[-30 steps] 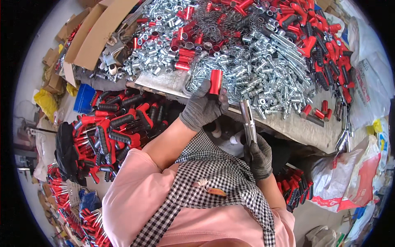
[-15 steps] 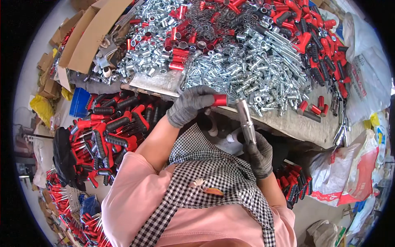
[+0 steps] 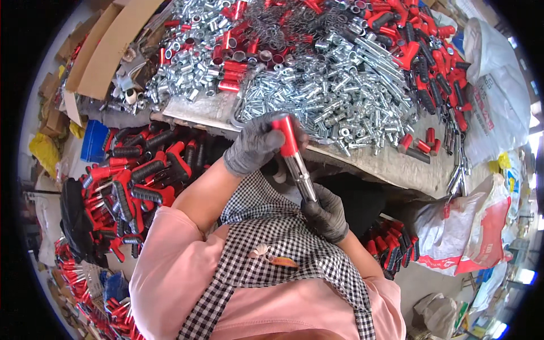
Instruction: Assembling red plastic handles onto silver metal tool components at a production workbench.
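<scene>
My left hand (image 3: pixel 253 144), in a grey work glove, is closed round a red metal sleeve (image 3: pixel 288 139). That sleeve sits over the upper end of a shiny chrome metal tube (image 3: pixel 301 177). Gripping the tube's lower end is my gloved right hand (image 3: pixel 326 215). Tube and sleeve form one tilted line in front of my checked apron (image 3: pixel 272 226), just off the table's near edge. How far the tube reaches inside the sleeve is hidden.
Small silvery metal fittings (image 3: pixel 328 96), a tangle of springs (image 3: pixel 277 34) and red-black handles (image 3: pixel 422 62) heap on the worktable (image 3: pixel 396 173). More red-black handled tools (image 3: pixel 133 181) pile at the left. A cardboard box (image 3: pixel 107 51) stands far left; plastic sacks (image 3: pixel 464 226) are at right.
The red sleeve and the chrome tube were apart; now the sleeve is over the tube's upper end. My right hand has moved left with the tube, and the sleeve has tilted more upright.
</scene>
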Tool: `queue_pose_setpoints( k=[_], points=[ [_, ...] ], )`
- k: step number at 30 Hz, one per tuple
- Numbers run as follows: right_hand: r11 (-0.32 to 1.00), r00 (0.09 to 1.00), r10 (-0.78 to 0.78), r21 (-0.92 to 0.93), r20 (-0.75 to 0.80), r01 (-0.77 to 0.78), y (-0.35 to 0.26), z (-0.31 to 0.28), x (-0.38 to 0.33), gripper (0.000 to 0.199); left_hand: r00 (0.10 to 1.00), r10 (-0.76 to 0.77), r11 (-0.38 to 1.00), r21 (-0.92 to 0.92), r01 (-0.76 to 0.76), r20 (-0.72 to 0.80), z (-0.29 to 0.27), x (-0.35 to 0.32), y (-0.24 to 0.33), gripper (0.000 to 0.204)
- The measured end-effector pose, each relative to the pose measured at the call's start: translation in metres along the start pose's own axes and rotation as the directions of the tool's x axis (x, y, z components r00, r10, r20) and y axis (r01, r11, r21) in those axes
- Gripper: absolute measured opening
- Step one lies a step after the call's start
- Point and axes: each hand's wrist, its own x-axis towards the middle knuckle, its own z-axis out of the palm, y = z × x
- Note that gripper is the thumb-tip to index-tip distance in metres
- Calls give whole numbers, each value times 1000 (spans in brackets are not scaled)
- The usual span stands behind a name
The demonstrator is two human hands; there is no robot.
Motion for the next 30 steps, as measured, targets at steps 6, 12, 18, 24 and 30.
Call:
queue_pose_setpoints(
  k=[6, 12, 18, 24, 30],
  points=[
    [957, 979, 146, 231, 143, -176, -3, 3, 13, 56, 997, -58, 998, 4, 58, 53, 13, -20, -30, 58],
    [929, 974, 61, 344, 216, -135, 12, 13, 27, 55, 983, -139, 989, -36, 145, 121, 22, -8, -19, 62],
    [993, 960, -9, 113, 279, -23, 35, -2, 30, 48, 954, -273, 939, 249, 237, 123, 3, -24, -38, 59],
    [868, 953, 23, -478, 304, 132, 19, -32, 24, 45, 928, -353, 901, 310, 304, 116, 7, -37, -66, 52],
    [953, 991, 9, -302, 131, 31, -72, -57, 32, 49, 852, -502, 865, 99, 492, 147, 24, -39, -72, 51]
  ],
)
